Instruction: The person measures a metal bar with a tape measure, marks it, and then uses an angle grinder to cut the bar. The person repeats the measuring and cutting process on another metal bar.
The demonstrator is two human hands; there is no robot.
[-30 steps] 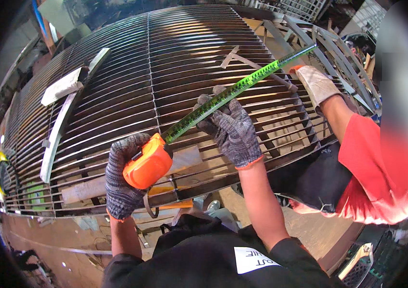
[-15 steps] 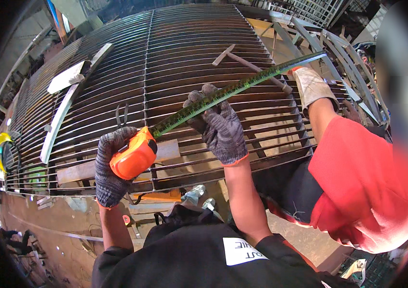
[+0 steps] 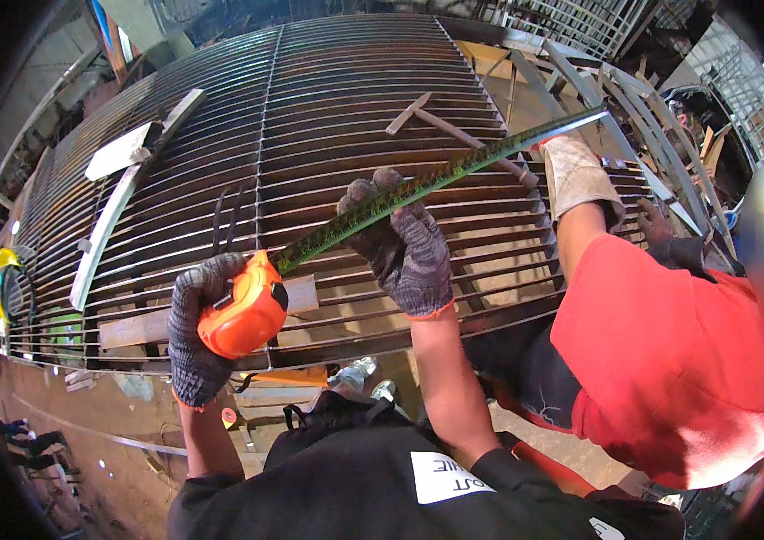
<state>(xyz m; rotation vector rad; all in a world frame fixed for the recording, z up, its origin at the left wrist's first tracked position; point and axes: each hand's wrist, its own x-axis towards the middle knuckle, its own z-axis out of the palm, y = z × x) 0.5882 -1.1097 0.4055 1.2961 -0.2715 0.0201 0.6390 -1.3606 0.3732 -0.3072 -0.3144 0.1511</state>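
The grey-knit-gloved left hand [image 3: 190,340] clamps an orange plastic tape measure [image 3: 245,313] over the dark steel grating [image 3: 359,346]; the matching right hand [image 3: 406,258] curls its fingers behind the extended green metal blade [image 3: 454,173], pinch unclear. The red-clothed co-worker [image 3: 661,351] leans closer now; tape work seems unfinished.

A hammer [image 3: 454,131] lies on a dark slatted metal grating [image 3: 337,72]. To its left, a pale block [image 3: 119,153] lies beside a long pale strip [image 3: 105,236]. A yellow-edged object [image 3: 4,259] sits at the far left; at the right is a co-worker in a red top [image 3: 652,342].
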